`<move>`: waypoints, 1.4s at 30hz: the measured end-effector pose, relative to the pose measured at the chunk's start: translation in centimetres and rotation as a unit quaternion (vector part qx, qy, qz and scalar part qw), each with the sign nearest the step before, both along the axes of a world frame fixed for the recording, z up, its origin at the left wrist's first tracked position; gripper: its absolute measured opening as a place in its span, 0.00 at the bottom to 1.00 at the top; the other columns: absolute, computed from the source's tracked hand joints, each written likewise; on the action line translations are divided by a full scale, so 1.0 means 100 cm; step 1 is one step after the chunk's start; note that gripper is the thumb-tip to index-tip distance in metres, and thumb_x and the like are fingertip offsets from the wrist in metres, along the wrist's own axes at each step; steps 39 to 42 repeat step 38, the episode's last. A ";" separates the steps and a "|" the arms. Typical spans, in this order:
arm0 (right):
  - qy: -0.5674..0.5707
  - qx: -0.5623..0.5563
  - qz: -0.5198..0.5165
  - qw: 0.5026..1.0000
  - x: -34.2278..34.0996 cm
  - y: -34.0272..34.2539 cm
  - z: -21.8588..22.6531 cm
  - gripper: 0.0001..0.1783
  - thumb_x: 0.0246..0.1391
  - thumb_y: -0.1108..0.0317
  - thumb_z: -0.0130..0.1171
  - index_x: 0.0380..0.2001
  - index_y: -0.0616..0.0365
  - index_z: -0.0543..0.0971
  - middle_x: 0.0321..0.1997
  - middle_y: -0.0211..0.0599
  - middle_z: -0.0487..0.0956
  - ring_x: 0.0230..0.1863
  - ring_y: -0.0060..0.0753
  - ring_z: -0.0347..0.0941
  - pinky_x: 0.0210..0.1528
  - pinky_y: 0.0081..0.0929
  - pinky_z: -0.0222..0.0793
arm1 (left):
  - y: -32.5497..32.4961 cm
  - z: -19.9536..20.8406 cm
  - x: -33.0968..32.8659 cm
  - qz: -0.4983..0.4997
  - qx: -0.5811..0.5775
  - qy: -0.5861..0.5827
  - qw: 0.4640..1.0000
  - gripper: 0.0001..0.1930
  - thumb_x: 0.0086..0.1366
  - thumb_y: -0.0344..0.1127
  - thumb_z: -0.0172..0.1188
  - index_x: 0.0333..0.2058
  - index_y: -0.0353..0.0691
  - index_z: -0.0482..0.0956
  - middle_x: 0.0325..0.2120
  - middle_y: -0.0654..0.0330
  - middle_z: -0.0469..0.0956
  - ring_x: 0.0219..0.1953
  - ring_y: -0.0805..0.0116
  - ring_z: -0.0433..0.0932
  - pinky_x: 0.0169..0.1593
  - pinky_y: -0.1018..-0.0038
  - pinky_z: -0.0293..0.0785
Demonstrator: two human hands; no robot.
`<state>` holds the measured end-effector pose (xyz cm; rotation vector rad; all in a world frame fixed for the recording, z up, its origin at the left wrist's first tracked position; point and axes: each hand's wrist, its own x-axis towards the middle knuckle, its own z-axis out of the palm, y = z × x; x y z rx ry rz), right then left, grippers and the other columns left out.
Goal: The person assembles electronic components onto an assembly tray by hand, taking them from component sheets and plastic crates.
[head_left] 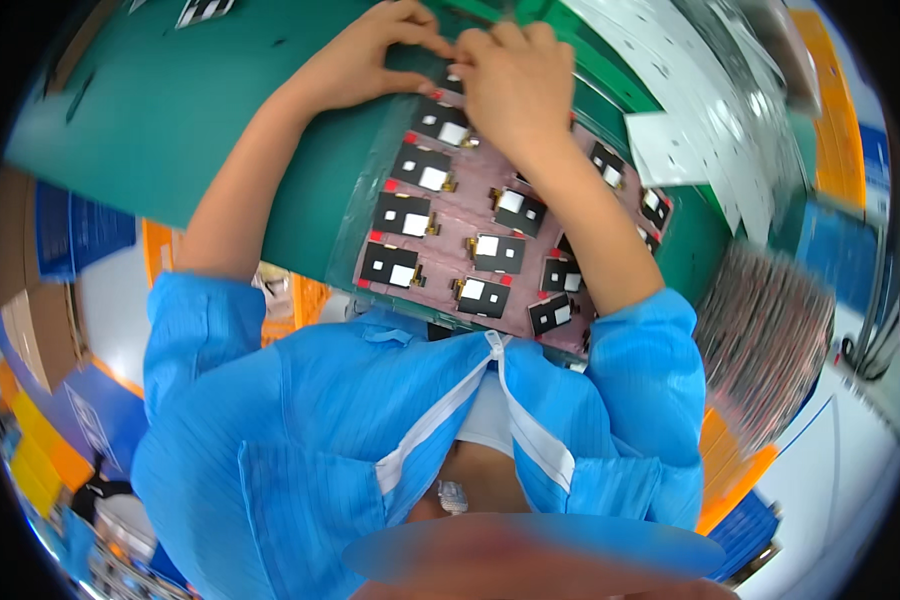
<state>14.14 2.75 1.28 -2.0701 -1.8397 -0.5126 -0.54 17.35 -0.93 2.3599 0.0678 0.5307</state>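
Observation:
A shallow pink tray (460, 195) holds rows of flat black rectangular parts with white squares, red tabs and small gold-brown flex tails. Both of my hands meet over its far left corner, at a black part (454, 82) mostly covered by fingers. My left hand (375, 58) reaches in from the left, thumb and forefinger apart, their tips close to that part's edge. Curled over the same spot is my right hand (518, 90), its fingertips bent down; whatever they pinch is hidden. Another black part (442, 122) lies just nearer, and my right forearm covers some parts.
The tray rests on a green work mat (170, 120). White perforated sheets (670, 70) lie at the far right beside a white card (662, 150). A tall stack of thin sheets (767, 335) stands at the right. Blue crates (85, 232) and orange bins are at the sides.

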 end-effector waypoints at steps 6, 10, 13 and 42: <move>0.008 -0.030 -0.034 0.999 -0.001 0.005 -0.002 0.10 0.42 0.58 0.67 0.27 0.48 0.86 0.39 0.38 0.75 0.48 0.43 0.66 0.44 0.40 0.59 | 0.002 0.004 0.003 0.010 -0.050 0.039 0.998 0.21 0.48 0.31 0.72 0.44 0.43 0.82 0.43 0.62 0.71 0.49 0.65 0.72 0.54 0.72 0.67; 0.082 -0.062 -0.040 0.994 0.016 -0.017 0.018 0.09 0.51 0.57 0.63 0.32 0.45 0.86 0.35 0.36 0.78 0.45 0.42 0.73 0.44 0.41 0.67 | 0.005 0.006 0.006 0.010 -0.066 0.105 0.992 0.22 0.51 0.33 0.70 0.48 0.46 0.82 0.44 0.65 0.71 0.48 0.71 0.71 0.49 0.77 0.66; 0.237 -0.007 -0.021 0.971 0.039 -0.081 0.052 0.13 0.57 0.58 0.58 0.38 0.51 0.84 0.37 0.40 0.81 0.40 0.44 0.78 0.43 0.38 0.72 | 0.010 0.004 -0.005 0.029 -0.105 0.090 0.990 0.23 0.55 0.33 0.68 0.51 0.47 0.80 0.50 0.65 0.72 0.49 0.73 0.71 0.49 0.78 0.66; 0.460 0.131 -0.271 0.835 0.034 -0.291 -0.020 0.09 0.59 0.67 0.56 0.36 0.63 0.73 0.25 0.47 0.81 0.30 0.42 0.80 0.34 0.41 0.71 | -0.040 -0.021 -0.075 0.304 -0.133 0.173 0.928 0.03 0.60 0.30 0.57 0.31 0.37 0.75 0.20 0.62 0.77 0.20 0.75 0.74 0.25 0.77 0.70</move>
